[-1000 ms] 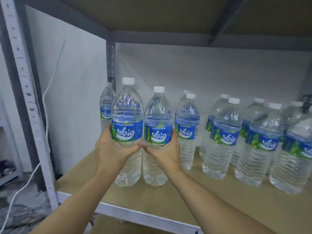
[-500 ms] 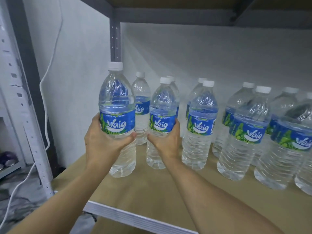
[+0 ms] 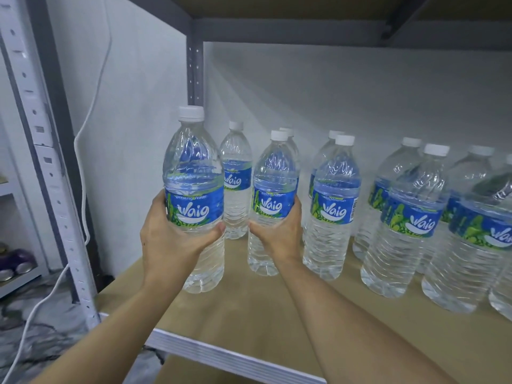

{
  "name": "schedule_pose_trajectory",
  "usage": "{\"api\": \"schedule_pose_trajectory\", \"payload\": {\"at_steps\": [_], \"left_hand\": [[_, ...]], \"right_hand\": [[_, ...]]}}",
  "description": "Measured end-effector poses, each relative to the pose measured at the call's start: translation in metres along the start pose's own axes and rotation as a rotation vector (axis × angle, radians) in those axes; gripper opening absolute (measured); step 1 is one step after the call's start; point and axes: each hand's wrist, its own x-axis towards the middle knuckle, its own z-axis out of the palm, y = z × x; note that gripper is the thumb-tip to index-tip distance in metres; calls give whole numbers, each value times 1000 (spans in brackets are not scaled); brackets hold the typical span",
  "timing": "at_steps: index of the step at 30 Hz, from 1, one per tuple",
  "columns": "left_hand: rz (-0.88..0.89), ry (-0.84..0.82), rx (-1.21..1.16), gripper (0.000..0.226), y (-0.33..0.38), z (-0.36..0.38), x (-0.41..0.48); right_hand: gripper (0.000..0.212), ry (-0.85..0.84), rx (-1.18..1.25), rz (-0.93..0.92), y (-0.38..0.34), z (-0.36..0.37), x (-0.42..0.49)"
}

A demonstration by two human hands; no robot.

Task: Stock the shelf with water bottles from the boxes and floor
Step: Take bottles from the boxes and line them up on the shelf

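- left hand (image 3: 171, 242) is gripping the near bottle (image 3: 194, 173) — fingers curling round its label, at 9 o'clock of the second.
- right hand (image 3: 277, 235) is wrapping the second bottle (image 3: 273, 176) on the shelf (image 3: 249, 314); stocked row (image 3: 332, 212) at 3 o'clock.

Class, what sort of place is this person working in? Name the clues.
Probably a storeroom or shop back room: a metal rack with punched uprights, rows of identical Waig water bottles on its board shelf, and a loose white cable down the plain wall.

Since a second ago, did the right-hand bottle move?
Yes. The right hand has pushed its bottle back from the shelf edge, level with the standing bottle beside it.
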Motion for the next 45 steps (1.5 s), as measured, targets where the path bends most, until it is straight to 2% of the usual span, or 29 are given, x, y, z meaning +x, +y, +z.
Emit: {"api": "schedule_pose_trajectory", "payload": {"at_steps": [9, 15, 18, 21, 25, 32, 36, 41, 45], "left_hand": [[-1, -13, 12, 88, 2, 2, 2], [-2, -36, 11, 84, 1, 3, -2], [-7, -56, -9, 83, 1, 5, -2], [-1, -72, -19, 87, 0, 10, -1], [-5, -101, -31, 86, -3, 16, -1], [0, -144, -48, 79, -10, 37, 12], [-8, -154, -68, 79, -21, 56, 24], [-2, -217, -73, 80, -35, 71, 29], [-15, -244, -33, 86, -51, 75, 38]], "right_hand": [[106, -11, -19, 27, 0, -2, -1], [107, -109, -71, 77, 4, -9, -3], [107, -201, -218, 178, 21, -8, -17], [93, -315, -411, 256, 40, -13, -36], [80, -388, -686, 163, 56, -26, -53], [79, -283, -694, 64, 67, -24, -57], [71, -277, -697, 52, 72, -21, -55], [78, -272, -707, 55, 77, -18, -56], [70, -263, -721, 38, 78, -19, -54]]}}
